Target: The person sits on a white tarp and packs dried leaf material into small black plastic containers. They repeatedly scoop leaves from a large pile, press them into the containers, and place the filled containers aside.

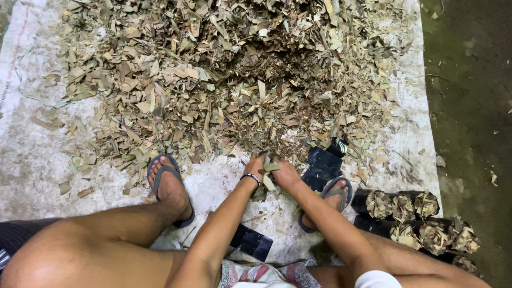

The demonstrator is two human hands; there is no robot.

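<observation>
My left hand (255,164) and my right hand (283,173) meet at the near edge of a big heap of dry chopped leaves (224,74). Both hands are closed around a bunch of these leaf pieces (270,169), pressed together between them. A dark band circles my left wrist. What lies under the hands is hidden. Flat black plastic bags (322,165) lie just right of my right hand.
The heap lies on a white woven sheet (32,154). My feet in grey flip-flops (169,186) flank the hands. Several black bags stuffed with leaves (416,218) lie at the right. Another flat black bag (252,241) sits near my knees. Dark floor (469,106) borders the right.
</observation>
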